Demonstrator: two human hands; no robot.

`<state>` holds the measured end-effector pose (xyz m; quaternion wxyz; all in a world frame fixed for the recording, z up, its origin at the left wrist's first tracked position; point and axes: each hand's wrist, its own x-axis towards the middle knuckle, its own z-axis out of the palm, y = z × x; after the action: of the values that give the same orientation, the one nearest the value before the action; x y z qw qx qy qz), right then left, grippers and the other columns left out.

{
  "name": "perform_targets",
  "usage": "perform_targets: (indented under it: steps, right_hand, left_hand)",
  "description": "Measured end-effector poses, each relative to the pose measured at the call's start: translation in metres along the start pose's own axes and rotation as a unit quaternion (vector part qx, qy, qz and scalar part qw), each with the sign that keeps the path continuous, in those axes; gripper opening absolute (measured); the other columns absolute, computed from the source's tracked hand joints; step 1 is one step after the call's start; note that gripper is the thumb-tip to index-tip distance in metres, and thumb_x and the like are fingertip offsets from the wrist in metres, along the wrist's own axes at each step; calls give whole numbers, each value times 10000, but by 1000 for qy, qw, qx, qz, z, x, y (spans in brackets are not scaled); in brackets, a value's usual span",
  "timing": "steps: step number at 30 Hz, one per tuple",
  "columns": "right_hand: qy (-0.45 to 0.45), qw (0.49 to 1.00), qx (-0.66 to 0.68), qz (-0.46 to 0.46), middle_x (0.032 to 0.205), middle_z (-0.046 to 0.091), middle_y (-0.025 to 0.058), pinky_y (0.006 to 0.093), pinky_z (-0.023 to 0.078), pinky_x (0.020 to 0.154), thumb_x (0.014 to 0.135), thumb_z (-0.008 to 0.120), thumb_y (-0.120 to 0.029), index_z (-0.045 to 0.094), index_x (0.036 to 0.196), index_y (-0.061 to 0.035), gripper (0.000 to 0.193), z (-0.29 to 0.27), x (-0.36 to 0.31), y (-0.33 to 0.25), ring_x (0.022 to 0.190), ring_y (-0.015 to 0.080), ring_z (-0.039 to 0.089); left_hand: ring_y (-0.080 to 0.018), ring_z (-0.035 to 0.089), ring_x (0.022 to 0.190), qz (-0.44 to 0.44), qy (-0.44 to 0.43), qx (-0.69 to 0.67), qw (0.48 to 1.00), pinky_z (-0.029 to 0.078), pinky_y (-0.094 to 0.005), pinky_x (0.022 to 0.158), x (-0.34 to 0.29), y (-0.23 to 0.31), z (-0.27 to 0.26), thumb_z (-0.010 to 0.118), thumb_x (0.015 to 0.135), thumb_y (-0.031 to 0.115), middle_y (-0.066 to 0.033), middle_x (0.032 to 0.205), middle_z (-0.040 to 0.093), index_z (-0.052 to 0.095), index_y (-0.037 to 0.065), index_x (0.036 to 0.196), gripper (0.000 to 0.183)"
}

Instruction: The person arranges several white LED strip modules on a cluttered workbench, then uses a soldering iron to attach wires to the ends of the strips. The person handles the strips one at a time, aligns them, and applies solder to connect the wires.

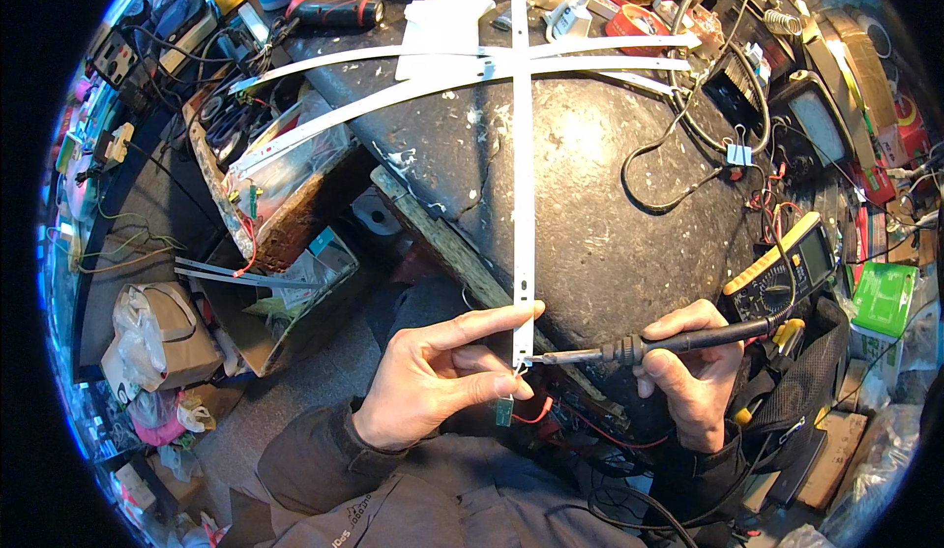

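Note:
A long white LED strip (523, 204) runs lengthwise over the dark worktop (590, 145), its near end sticking out past the front edge. That near end is in my left hand (418, 386), with the index finger across the strip and the thumb below, by thin wires. Under the thumb hangs a small green circuit board (504, 411), and a red wire (536, 413) shows beside it. My right hand (696, 381) grips a soldering iron (678, 342) like a pen. The iron's tip points left and meets the strip's end; whether it touches a wire is too small to tell.
More white strips (374, 105) lie crosswise under the long one, near a white cloth or paper (442, 27). At right are a yellow-edged multimeter (787, 268), a looping black cable (639, 199) and a blue binder clip (738, 154). A worn wooden box (305, 209) stands at left.

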<state>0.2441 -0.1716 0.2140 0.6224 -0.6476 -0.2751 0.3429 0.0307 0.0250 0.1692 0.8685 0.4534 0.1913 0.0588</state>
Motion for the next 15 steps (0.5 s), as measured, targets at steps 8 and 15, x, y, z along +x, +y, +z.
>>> perform_targets:
  steps: [8, 15]
  right_hand:
    - [7, 999, 47, -26, 883, 747, 162, 269, 572, 603, 908, 839, 31, 683, 1116, 60, 262, 0, -1, 2, 674, 163, 705]
    - [12, 1000, 18, -17, 907, 752, 166, 272, 578, 610, 904, 841, 36, 683, 1108, 62, 259, 1, -3, 2, 685, 165, 713]
  left_hand:
    - [-145, 762, 1036, 16, 4, 32, 999, 591, -291, 981, 3, -1, -1, 750, 997, -51, -107, 1148, 789, 530, -3, 1596, 640]
    - [-139, 762, 1032, 38, 15, 53, 998, 597, -267, 932, 4, -5, 2, 749, 992, -60, -117, 1281, 741, 561, -7, 1572, 612]
